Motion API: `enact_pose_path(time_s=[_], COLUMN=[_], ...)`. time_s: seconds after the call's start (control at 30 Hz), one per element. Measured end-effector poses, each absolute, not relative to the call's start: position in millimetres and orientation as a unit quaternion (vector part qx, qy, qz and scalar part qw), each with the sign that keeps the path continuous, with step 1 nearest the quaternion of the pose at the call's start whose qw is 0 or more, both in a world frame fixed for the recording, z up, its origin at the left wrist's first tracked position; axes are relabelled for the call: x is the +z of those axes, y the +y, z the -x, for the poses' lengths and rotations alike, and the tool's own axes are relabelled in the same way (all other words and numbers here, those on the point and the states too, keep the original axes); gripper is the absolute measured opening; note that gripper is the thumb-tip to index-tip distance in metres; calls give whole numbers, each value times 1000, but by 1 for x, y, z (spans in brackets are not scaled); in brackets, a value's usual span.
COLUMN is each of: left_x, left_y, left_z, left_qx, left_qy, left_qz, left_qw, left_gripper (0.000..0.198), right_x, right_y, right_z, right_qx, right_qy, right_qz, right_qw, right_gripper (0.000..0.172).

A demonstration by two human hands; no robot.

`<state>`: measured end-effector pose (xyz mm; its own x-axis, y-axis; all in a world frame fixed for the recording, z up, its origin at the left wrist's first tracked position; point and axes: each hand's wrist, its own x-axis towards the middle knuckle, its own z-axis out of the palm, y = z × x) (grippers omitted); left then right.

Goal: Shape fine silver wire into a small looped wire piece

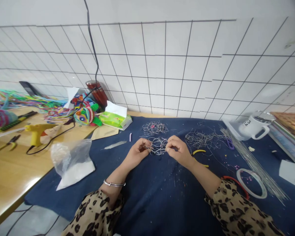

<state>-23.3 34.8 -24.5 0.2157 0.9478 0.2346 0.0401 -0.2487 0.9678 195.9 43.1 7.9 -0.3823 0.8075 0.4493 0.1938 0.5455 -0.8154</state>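
Note:
A small tangle of thin silver wire (158,145) rests between my two hands, just above the dark blue cloth (157,196). My left hand (137,151) pinches its left side with closed fingers. My right hand (177,150) grips its right side, fingers curled in. A second wire piece with pink beads (154,127) lies behind them. Loose wire scraps (201,137) lie to the right, beside yellow-handled pliers (199,152) half hidden by my right hand.
A clear plastic bag (70,160) lies at the left, with a yellow glue gun (36,132), pliers (8,143) and colourful craft pieces (85,114) on the wooden table. A tissue pack (115,119), a white mug (254,126), long straight wires (253,160) and a round lid (252,183) surround the cloth.

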Motion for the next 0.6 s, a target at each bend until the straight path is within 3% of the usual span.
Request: enact_pose_path(time_s=[0.23,0.4,0.6], left_x=[-18,-13,-11], left_y=[30,27,28], left_z=[27,25,24], left_qx=[487,482,455], left_qy=[390,405,431], left_qz=[-624,-666,-699], left_qw=[471,399,346], left_gripper=[33,11,12], right_x=[11,11,8], right_y=[41,42,44], right_z=[-196,-196,-197], right_qx=[295,290,322], right_qy=[-761,-761,-745], right_qz=[343,342,350], right_qw=[464,469,468], right_gripper=[11,12,12])
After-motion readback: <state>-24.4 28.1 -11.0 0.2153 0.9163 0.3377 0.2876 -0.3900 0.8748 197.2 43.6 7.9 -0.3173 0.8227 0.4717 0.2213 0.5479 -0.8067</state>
